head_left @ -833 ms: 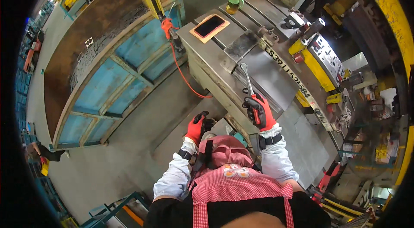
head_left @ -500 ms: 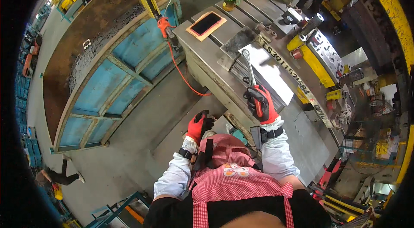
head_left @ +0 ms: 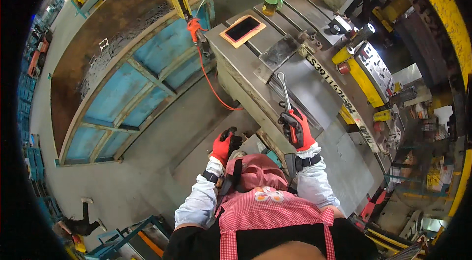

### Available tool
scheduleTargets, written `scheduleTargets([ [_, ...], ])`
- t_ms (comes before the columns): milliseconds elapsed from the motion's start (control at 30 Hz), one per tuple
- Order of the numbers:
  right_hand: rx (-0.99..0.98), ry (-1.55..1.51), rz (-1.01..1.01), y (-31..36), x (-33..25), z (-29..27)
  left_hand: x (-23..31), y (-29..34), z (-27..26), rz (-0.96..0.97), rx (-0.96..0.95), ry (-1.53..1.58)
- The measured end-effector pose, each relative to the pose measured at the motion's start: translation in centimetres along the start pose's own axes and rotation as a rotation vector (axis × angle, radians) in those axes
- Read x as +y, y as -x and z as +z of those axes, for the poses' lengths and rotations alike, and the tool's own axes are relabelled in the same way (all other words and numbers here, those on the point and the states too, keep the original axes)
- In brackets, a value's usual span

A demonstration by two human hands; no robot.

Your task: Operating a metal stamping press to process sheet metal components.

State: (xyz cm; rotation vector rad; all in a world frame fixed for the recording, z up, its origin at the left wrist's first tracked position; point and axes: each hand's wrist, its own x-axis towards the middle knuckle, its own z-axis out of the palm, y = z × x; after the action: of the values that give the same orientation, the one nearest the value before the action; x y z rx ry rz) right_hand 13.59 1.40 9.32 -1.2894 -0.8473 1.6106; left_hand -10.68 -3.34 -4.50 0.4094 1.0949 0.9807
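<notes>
My right hand [head_left: 297, 127], in a red and black glove, is closed round the red grip of a long metal tool [head_left: 285, 90]. The tool's shiny shaft points away from me and ends in a rounded head, whose exact kind I cannot make out. Beneath it lie thin grey metal strips [head_left: 295, 100] and a flat grey plate [head_left: 309, 90] on the slotted machine bed [head_left: 246, 65]. My left hand [head_left: 226, 144], gloved alike, hovers before my body, left of the bed's near edge. Its fingers are half curled and apart, with nothing visible in them.
A phone [head_left: 242, 29] on cardboard and a green-lidded cup [head_left: 271, 3] stand on the bed. Left is a large blue-framed bin [head_left: 118, 92] of metal scrap; an orange air gun [head_left: 195, 29] hangs beside it. Yellow machine parts [head_left: 364, 75] are at right. A person [head_left: 81, 223] walks at lower left.
The bright white surface under the tool has gone, and grey metal shows there. The tool's head has come slightly nearer to me. My left hand has barely moved; the view has shifted slightly.
</notes>
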Motion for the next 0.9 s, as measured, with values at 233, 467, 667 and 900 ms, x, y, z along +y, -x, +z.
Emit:
scheduleTargets([
  [233,0.001,-0.005,0.017,-0.8,0.3,-0.7,-0.9,-0.5,-0.4,-0.002,0.011,-0.046],
  [467,-0.015,-0.12,0.005,-0.9,1.0,-1.1,-1.0,-0.8,0.9,-0.075,-0.031,0.088],
  [667,-0.043,-0.078,-0.044,-0.8,0.7,-0.8,-0.3,-0.4,1.7,-0.091,-0.004,0.06],
  [900,-0.033,-0.034,-0.012,-0.9,0.5,-0.6,-1.2,-0.1,0.0,-0.052,0.03,0.025],
])
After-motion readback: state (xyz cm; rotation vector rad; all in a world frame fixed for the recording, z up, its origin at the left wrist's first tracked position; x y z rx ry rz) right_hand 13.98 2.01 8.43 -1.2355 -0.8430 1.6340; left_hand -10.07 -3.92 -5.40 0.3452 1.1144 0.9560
